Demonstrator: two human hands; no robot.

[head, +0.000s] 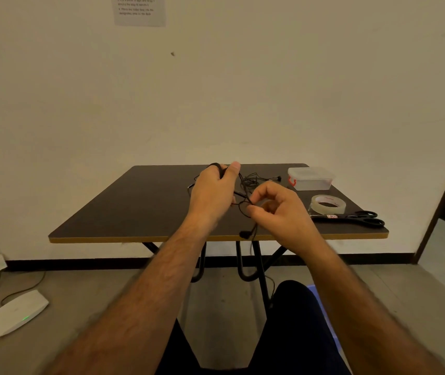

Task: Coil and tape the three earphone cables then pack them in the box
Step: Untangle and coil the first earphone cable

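Observation:
My left hand is raised over the dark table and grips a coil of black earphone cable wound around its fingers. Just to the right, my right hand pinches the same cable between thumb and forefinger. The loose end hangs down, with an earbud dangling at the table's front edge. More tangled black earphone cables lie on the table behind my hands. The clear plastic box with a red clasp stands closed at the back right.
A roll of clear tape lies right of my right hand, with black scissors in front of it near the table's right edge. A white router with cables sits on the floor at the left. My knees are under the table.

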